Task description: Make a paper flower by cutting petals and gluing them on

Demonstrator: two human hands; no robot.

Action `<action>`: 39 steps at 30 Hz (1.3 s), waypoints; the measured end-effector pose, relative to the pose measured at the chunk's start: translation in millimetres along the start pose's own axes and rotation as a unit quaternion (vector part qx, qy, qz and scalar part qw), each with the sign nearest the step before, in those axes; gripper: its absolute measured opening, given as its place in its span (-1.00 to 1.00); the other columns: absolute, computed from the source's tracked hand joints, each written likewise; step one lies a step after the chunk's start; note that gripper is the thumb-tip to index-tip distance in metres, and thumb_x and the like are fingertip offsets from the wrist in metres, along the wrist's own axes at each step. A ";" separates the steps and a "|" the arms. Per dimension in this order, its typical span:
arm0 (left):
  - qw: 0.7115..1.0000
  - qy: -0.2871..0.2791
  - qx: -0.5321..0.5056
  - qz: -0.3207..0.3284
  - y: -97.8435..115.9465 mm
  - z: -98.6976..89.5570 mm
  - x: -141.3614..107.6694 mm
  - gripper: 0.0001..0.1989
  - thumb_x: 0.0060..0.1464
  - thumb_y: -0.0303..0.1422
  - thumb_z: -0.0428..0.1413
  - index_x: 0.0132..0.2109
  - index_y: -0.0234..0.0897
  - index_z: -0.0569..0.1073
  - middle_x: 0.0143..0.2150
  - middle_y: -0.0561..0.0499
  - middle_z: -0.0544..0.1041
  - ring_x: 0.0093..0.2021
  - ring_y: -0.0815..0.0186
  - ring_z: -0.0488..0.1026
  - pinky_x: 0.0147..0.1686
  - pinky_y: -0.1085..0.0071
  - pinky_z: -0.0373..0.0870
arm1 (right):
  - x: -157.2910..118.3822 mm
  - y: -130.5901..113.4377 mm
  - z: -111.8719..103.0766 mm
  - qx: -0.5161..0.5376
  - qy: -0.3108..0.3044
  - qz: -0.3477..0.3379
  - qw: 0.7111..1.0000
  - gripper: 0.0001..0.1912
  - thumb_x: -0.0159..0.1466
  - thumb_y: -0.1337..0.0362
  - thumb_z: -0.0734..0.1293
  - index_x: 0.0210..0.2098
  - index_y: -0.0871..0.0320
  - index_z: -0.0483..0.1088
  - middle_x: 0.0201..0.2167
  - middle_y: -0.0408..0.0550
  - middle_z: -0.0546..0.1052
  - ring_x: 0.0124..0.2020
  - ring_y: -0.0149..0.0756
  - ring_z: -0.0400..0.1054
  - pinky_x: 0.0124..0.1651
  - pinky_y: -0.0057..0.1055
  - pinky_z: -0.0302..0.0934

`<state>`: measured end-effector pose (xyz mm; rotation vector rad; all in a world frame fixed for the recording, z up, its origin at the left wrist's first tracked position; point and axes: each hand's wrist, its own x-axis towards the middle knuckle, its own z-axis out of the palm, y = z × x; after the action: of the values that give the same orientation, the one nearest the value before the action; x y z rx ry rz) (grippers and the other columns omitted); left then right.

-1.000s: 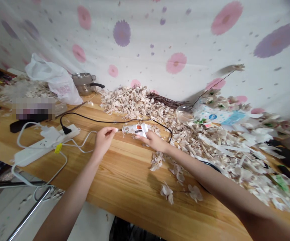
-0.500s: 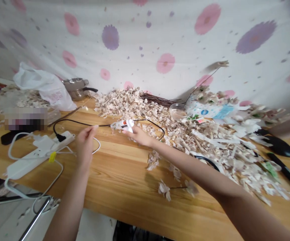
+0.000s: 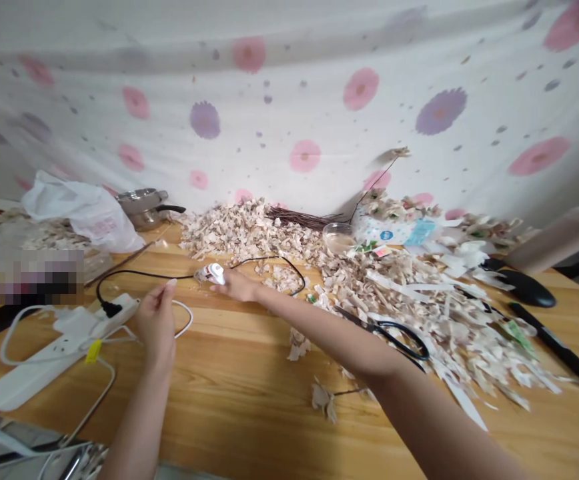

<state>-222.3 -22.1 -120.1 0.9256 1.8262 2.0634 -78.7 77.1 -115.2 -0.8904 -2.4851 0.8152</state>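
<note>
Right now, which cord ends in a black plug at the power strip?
The thin black cord, plugged into the white power strip; the other cords are white.

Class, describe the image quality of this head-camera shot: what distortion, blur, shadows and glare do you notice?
In the head view, wide-angle distortion bows the flowered backdrop and the wooden table; a pixelated patch blurs out something at the left; the light is soft, with only a faint shadow under the right forearm and no strong glare on the table.
</note>
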 end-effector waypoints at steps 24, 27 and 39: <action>0.991 -0.033 0.066 0.110 59.2 29.5 -44.5 -0.81 -0.11 -0.41 0.23 -0.27 -0.36 0.54 -0.36 0.01 0.56 -0.32 0.28 0.49 -0.20 0.36 0.42 | -296.5 -38.5 -135.1 -0.157 0.089 -0.182 0.967 -0.60 0.43 0.32 -0.01 -0.07 0.22 0.42 -0.42 0.00 0.54 -0.45 -0.32 0.31 -0.42 -0.37 0.10; 0.984 -0.074 0.060 0.153 95.1 45.5 -72.9 -0.82 -0.07 -0.35 0.24 -0.26 -0.28 0.54 -0.29 0.03 0.58 -0.26 0.28 0.51 -0.15 0.39 0.42 | -302.1 -28.6 -135.3 -0.104 0.080 -0.189 0.973 -0.63 0.43 0.35 0.02 -0.05 0.23 0.42 -0.27 0.02 0.59 -0.37 -0.36 0.43 -0.39 -0.41 0.20; 0.900 -0.392 0.020 0.190 189.1 108.4 -125.5 -0.90 0.07 -0.25 0.15 -0.27 -0.14 0.49 -0.29 0.09 0.55 -0.25 0.31 0.49 -0.24 0.49 0.44 | -306.8 3.0 -132.2 0.036 0.200 -0.125 0.971 -0.55 0.30 0.51 0.11 0.08 0.02 0.35 -0.03 -0.06 0.54 -0.05 -0.34 0.42 0.03 -0.23 0.26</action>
<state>-17.8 -41.7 25.0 1.8956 1.3055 1.4471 214.6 -74.1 -62.3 -0.6263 -2.1416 0.5706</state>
